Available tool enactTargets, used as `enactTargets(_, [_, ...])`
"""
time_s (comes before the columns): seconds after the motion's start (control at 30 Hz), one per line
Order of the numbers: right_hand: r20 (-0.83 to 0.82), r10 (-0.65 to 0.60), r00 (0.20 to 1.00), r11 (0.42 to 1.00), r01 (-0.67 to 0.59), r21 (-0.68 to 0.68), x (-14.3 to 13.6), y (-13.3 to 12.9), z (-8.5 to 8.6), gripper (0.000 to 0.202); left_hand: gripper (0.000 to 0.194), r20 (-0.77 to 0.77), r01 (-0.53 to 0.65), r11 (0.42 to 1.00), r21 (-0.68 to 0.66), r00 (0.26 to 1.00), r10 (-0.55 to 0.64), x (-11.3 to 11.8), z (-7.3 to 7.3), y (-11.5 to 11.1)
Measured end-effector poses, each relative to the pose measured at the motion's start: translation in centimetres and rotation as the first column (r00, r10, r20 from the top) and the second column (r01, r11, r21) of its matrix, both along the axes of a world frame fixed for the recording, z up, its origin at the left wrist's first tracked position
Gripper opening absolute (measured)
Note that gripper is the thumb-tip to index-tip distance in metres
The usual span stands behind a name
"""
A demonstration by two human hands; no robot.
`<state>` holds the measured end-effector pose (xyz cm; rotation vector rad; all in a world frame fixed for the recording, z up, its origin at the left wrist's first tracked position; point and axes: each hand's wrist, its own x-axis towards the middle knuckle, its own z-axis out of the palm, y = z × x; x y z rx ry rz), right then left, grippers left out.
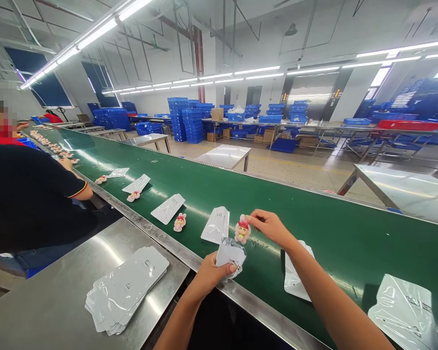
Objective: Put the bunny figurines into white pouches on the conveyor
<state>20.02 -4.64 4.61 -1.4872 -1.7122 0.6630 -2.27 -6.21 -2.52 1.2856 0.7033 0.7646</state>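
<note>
My left hand point(213, 272) is closed around a small white plastic pouch point(231, 255), its silvery mouth gaping upward over the belt's near edge. Between the fingertips of my right hand point(268, 224) is a small pink plush doll point(243, 230) with rabbit ears and a red band, held just above and right of the pouch's mouth. Behind the pouch, a flat white pouch point(216, 224) lies on the green conveyor belt point(277, 194). Another doll point(180, 222) rests farther left beside a second flat pouch point(168, 208). My right forearm partly covers a further pouch point(295, 277).
A fanned stack of white pouches point(127, 289) lies on the steel table point(58, 301) at left. A large pouch point(405, 311) sits on the belt at right. To the left, a person in a dark shirt point(32, 194) works at the belt. Blue crates point(192, 125) stand behind.
</note>
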Motion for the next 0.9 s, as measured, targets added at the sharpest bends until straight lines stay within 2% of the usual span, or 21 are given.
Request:
enactTargets(0.1, [-0.16, -0.096, 0.982, 0.977, 0.124, 0.173, -0.7, -2.2, 2.1, 0.034, 0.035, -0.047, 0.0, 0.998, 0.059, 0.999, 0.003, 1.1, 0.4, -0.3])
enactTargets(0.17, [-0.128, -0.119, 0.985, 0.962, 0.146, 0.229, -1.5, -3.4, 2.5, 0.032, 0.034, -0.057, 0.011, 0.997, 0.076, 0.998, -0.007, 1.6, 0.7, -0.3])
enactTargets(0.23, [-0.026, -0.136, 0.99, 0.954, 0.138, 0.265, -2.1, -4.3, 2.3, 0.03, 0.034, -0.058, 0.015, 0.997, 0.076, 0.998, -0.011, 1.8, 1.0, -0.5])
enactTargets(0.3, [0.083, -0.122, 0.989, 0.96, 0.097, 0.263, -2.6, -5.1, 2.0, 0.029, 0.036, -0.044, 0.021, 0.998, 0.062, 0.999, -0.018, 1.9, 1.3, -0.6])
enactTargets(0.4, [0.256, -0.033, 0.966, 0.981, -0.017, 0.193, -2.7, -6.3, 2.1, 0.029, 0.039, -0.021, 0.054, 0.997, 0.052, 0.998, -0.053, 1.9, 1.6, -1.0])
enactTargets(0.5, [0.427, 0.084, 0.901, 0.984, -0.142, 0.105, -2.5, -7.3, 2.9, 0.028, 0.041, -0.011, 0.106, 0.993, 0.06, 0.994, -0.105, 2.3, 1.8, -1.4])
enactTargets(0.57, [0.503, 0.121, 0.856, 0.981, -0.18, 0.071, -2.5, -7.9, 3.4, 0.023, 0.043, -0.002, 0.12, 0.991, 0.063, 0.993, -0.12, 2.8, 1.8, -1.7])
enactTargets(0.67, [0.606, 0.129, 0.785, 0.971, -0.224, 0.085, -2.8, -8.6, 3.1, 0.03, 0.044, -0.025, 0.075, 0.992, 0.102, 0.997, -0.073, 3.6, 1.9, -2.1])
enactTargets(0.73, [0.65, 0.103, 0.753, 0.955, -0.257, 0.147, -3.0, -9.0, 2.5, 0.028, 0.043, -0.071, 0.056, 0.988, 0.141, 0.996, -0.047, 3.7, 2.3, -2.5])
enactTargets(0.83, [0.614, 0.023, 0.789, 0.912, -0.268, 0.309, -2.6, -9.9, 2.0, 0.027, 0.059, -0.129, 0.13, 0.961, 0.246, 0.987, -0.1, 2.2, 3.5, -2.8])
enactTargets(0.9, [0.54, -0.058, 0.84, 0.888, -0.203, 0.412, -1.4, -10.5, 1.8, 0.026, 0.071, -0.176, 0.13, 0.926, 0.354, 0.982, -0.07, -0.4, 4.2, -2.4])
